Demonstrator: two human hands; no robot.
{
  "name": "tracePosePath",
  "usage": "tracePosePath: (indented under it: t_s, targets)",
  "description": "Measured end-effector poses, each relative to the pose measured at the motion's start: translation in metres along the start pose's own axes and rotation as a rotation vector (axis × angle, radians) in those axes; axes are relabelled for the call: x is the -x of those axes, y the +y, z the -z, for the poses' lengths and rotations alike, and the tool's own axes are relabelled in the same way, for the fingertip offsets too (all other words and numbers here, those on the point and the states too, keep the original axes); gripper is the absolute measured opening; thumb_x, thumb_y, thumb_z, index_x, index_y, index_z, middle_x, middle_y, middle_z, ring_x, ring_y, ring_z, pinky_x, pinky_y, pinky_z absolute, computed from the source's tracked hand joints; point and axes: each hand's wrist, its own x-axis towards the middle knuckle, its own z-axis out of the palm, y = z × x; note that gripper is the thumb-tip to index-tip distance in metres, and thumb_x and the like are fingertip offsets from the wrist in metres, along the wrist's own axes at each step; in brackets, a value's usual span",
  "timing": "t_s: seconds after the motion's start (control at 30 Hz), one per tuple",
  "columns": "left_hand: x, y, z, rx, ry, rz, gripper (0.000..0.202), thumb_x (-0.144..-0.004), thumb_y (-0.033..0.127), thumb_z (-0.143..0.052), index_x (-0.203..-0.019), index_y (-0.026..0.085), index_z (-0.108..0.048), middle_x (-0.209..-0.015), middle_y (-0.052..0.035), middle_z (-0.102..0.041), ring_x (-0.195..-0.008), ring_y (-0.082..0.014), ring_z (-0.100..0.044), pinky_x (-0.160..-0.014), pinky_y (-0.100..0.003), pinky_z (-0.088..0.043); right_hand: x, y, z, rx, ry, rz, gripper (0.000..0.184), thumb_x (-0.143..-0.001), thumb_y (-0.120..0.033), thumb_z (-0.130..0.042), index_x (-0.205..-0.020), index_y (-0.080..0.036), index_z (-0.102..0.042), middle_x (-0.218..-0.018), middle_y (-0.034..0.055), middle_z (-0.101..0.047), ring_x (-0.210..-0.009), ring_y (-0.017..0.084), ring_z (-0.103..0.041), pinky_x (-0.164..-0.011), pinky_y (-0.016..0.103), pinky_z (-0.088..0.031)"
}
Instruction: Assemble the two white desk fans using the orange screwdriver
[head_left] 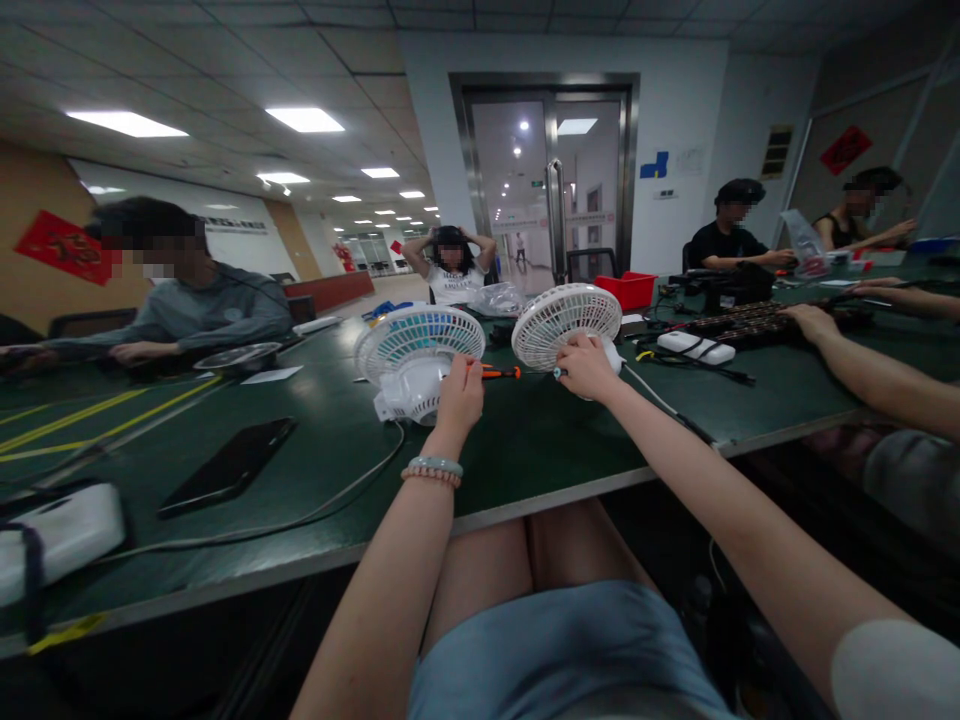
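Observation:
Two white desk fans stand side by side on the dark green table. My left hand (460,398) is closed beside the left fan (420,340), wearing bracelets at the wrist. From its fingers an orange-and-black screwdriver (502,373) sticks out to the right, its thin shaft pointing towards the other fan. How much of the handle is in the grip is hidden. My right hand (586,366) is closed on the back of the right fan (556,318), at its housing; its fingertips are partly hidden. A pale cable runs from each fan.
To the left lie a black phone (229,465) and a white device (64,535) with a strap. On the right are a white power bank (695,347), black cables and a red bin (628,290). Co-workers sit around; a neighbour's hand (814,325) rests at the right. The table edge is near my lap.

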Motion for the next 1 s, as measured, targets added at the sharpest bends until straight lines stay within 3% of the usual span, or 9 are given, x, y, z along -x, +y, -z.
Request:
tracePosePath:
  t_s: [0.37, 0.63, 1.0]
  targets:
    - [-0.0014, -0.0018, 0.0004, -0.033, -0.037, 0.032, 0.026, -0.088, 0.038, -0.031, -0.079, 0.021, -0.047, -0.062, -0.0013, -0.049, -0.06, -0.0169, -0.048, -0.057, -0.028, -0.031, 0.0001, 0.0, -0.0006, -0.004, 0.013, -0.003, 0.024, -0.082, -0.028, -0.048, -0.09, -0.019, -0.07, -0.11, 0.0069, -0.063, -0.11, 0.027, -0.037, -0.085, 0.043, -0.026]
    - [-0.0014, -0.003, -0.0013, 0.154, -0.079, 0.039, 0.023, -0.083, 0.026, -0.033, -0.097, 0.019, -0.05, -0.062, 0.001, -0.05, -0.058, -0.0149, -0.049, -0.055, -0.027, -0.036, -0.0001, 0.0003, 0.0001, -0.015, 0.004, -0.004, 0.025, -0.083, -0.028, -0.048, -0.09, -0.019, -0.07, -0.11, 0.0069, -0.063, -0.11, 0.027, -0.036, -0.086, 0.042, -0.025]
    - [-0.0012, -0.002, 0.0013, -0.016, -0.044, 0.042, 0.027, -0.087, 0.041, -0.033, -0.09, 0.02, -0.05, -0.061, -0.0002, -0.052, -0.059, -0.0164, -0.051, -0.057, -0.027, -0.034, 0.0005, -0.0008, 0.0029, -0.002, -0.016, -0.004, 0.026, -0.082, -0.029, -0.048, -0.092, -0.02, -0.07, -0.11, 0.0078, -0.062, -0.109, 0.028, -0.037, -0.085, 0.043, -0.026]
